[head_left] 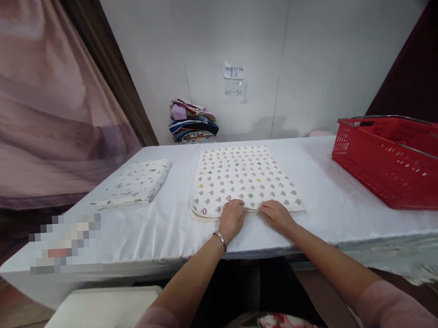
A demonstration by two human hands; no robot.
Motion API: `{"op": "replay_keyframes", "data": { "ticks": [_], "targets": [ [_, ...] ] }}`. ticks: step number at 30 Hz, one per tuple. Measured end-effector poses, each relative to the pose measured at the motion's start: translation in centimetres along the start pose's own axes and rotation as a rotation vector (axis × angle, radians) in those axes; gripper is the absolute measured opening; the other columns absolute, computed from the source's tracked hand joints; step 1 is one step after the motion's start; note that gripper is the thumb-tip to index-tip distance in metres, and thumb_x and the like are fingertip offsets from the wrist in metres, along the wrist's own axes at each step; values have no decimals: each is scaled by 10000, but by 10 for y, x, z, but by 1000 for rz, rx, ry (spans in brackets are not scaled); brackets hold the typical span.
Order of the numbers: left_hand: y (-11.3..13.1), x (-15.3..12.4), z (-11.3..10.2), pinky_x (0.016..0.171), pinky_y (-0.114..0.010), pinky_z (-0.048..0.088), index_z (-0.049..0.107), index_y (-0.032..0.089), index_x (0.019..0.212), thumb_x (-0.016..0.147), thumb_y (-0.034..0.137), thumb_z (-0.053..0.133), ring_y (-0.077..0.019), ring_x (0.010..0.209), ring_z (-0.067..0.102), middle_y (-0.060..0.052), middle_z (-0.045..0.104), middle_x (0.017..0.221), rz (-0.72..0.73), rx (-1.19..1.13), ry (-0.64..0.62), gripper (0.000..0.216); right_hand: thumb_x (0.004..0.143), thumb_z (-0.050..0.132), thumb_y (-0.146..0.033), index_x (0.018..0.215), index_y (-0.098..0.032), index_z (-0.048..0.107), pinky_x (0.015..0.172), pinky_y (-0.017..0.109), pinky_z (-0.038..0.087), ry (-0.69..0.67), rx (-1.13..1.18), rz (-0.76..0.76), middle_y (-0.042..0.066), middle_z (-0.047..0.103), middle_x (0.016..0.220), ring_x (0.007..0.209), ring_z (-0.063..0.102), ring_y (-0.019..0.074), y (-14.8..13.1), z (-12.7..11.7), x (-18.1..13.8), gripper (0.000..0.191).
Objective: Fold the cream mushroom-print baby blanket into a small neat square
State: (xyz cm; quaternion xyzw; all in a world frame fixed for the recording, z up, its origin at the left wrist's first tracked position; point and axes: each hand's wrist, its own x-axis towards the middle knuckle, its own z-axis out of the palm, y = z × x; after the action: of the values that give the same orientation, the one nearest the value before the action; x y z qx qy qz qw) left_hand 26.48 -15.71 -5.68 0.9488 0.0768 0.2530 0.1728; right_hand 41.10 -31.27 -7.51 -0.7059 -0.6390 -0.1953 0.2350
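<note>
A white cloth [241, 177] printed with small grey mushrooms and a few coloured ones lies folded in layers in the middle of the table. At its near edge, my left hand [233, 217] pinches the fabric, a bracelet round the wrist. A short way to the right, my right hand [277, 215] grips the same edge, thumb and fingers together. The thumbs are partly hidden by the fingers and the cloth. Off to the left rests another folded white cloth [134, 183] with a sparse dark print.
A red plastic basket [391, 169] with metal handles stands at the table's right. Behind the far edge is a pile of folded fabrics [194, 121]. The table [308, 179] has a white cover. A pale stool or box [98, 307] sits at lower left.
</note>
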Motion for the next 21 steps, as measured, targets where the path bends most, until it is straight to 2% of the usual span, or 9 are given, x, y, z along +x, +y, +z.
{"op": "replay_keyframes", "data": {
  "ticks": [3, 8, 14, 17, 21],
  "targets": [
    [0, -3, 0, 851, -341, 361, 632, 205, 839, 867, 210, 482, -178, 994, 483, -40, 580, 1026, 49, 61, -3, 152, 882, 441, -184, 953, -175, 633, 739, 309, 387, -58, 13, -16, 86, 609, 912, 863, 515, 190, -3, -4, 1, 206],
    [0, 0, 5, 808, -335, 361, 581, 179, 829, 897, 212, 425, -169, 879, 514, -34, 600, 869, 111, 181, -27, 174, 893, 439, -237, 971, -172, 616, 726, 309, 370, -130, -20, -19, 87, 598, 901, 855, 508, 190, -6, -5, 4, 204],
    [-3, 3, 14, 757, -335, 352, 541, 165, 783, 907, 193, 390, -165, 746, 530, -26, 588, 741, 77, 274, -38, 197, 883, 438, -200, 1138, -175, 542, 730, 332, 386, -90, -67, -26, 107, 602, 982, 897, 514, 214, -4, 4, 6, 277],
    [-5, 3, 15, 757, -334, 348, 541, 164, 784, 904, 170, 382, -165, 743, 535, -28, 592, 742, 86, 294, -34, 199, 878, 433, -161, 1061, -177, 565, 726, 323, 381, -84, -76, -5, 88, 614, 952, 864, 524, 204, -6, 7, 9, 226],
    [-6, 3, 17, 749, -335, 346, 547, 163, 776, 901, 169, 389, -168, 738, 543, -31, 598, 736, 82, 315, -43, 201, 876, 414, -131, 945, -170, 587, 700, 312, 366, -145, -117, 7, 61, 618, 843, 787, 528, 190, -9, 9, 13, 190]
  ]
}}
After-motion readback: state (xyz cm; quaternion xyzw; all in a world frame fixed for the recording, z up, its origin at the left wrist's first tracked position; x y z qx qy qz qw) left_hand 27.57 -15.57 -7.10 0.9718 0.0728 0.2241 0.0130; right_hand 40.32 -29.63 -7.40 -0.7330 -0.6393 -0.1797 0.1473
